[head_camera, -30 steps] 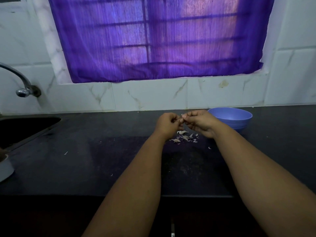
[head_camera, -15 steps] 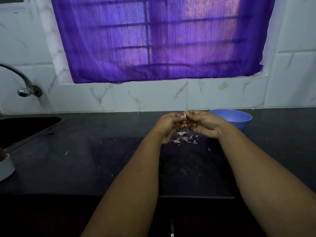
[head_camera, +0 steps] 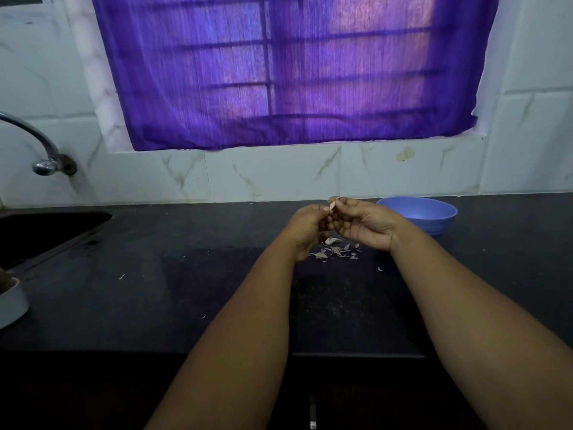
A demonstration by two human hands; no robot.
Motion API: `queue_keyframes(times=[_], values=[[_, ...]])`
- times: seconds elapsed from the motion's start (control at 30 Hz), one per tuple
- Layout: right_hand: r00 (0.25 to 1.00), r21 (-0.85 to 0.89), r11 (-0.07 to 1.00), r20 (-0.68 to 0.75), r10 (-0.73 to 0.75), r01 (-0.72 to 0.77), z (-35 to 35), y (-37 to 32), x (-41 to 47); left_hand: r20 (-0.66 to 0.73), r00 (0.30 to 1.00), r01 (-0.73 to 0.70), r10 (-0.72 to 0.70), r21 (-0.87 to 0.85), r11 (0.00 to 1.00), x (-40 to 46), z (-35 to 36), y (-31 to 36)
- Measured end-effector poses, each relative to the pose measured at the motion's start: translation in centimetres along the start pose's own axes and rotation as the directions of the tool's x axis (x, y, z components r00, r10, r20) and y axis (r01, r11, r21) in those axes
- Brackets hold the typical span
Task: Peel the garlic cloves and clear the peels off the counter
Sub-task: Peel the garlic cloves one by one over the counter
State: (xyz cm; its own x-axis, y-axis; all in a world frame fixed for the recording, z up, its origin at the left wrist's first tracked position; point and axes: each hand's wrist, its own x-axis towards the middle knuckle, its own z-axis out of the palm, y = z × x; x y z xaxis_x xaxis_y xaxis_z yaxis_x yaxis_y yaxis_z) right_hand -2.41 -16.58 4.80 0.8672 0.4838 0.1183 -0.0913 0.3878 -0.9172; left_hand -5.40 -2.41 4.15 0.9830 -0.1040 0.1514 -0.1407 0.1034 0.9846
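Since a second ago both hands have lifted a little off the surface and turned: the right hand [head_camera: 364,223] now shows its palm, fingers curled upward. It pinches a small pale garlic clove [head_camera: 332,205] at the fingertips. The left hand [head_camera: 305,226], fingers curled, meets the clove from the left side, thumb tip against it. Clove raised higher than before, now seen against the far edge of the surface.

Peels [head_camera: 336,251]: thin, papery, pale flakes, curled and pointed, in a loose heap on the surface [head_camera: 155,290] directly below the hands; heap unchanged. A few stray flecks lie farther left and right.

Surface dark, matte, faintly speckled. Blue bowl [head_camera: 428,214], round, smooth, plastic-looking, just right of the right hand, unmoved. Far wall: glossy veined white tile. Purple curtain [head_camera: 279,72], sheer, finely ribbed. Curved metal tap [head_camera: 37,144] far left.
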Motion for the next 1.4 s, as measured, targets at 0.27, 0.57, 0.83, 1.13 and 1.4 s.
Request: queue_keyframes(times=[0.27,0.57,0.83,1.13,1.4], values=[[1.000,0.026,1.000,-0.007,-0.002,0.002,0.1,0.0,-0.1,-0.131,0.990,0.056,-0.051,0.033,0.998,-0.2,0.2,0.2],[0.979,-0.069,0.996,-0.191,-0.070,0.058,-0.2,0.1,0.2,-0.098,0.970,-0.034,0.223,0.851,0.524,0.8,-1.4,-1.6],[0.966,-0.151,0.986,-0.235,-0.110,0.075,-0.1,0.3,0.3,-0.125,0.977,0.024,0.172,0.869,0.495,1.0,-1.9,-1.5],[0.958,-0.260,0.963,-0.253,-0.139,0.071,0.0,0.4,0.3,-0.127,0.972,-0.005,0.196,0.828,0.560,1.4,-1.7,-1.8],[0.946,-0.382,0.918,-0.244,-0.214,0.109,0.2,0.9,0.5,-0.283,0.914,-0.122,0.292,0.495,0.861,1.7,-1.0,-1.8]])
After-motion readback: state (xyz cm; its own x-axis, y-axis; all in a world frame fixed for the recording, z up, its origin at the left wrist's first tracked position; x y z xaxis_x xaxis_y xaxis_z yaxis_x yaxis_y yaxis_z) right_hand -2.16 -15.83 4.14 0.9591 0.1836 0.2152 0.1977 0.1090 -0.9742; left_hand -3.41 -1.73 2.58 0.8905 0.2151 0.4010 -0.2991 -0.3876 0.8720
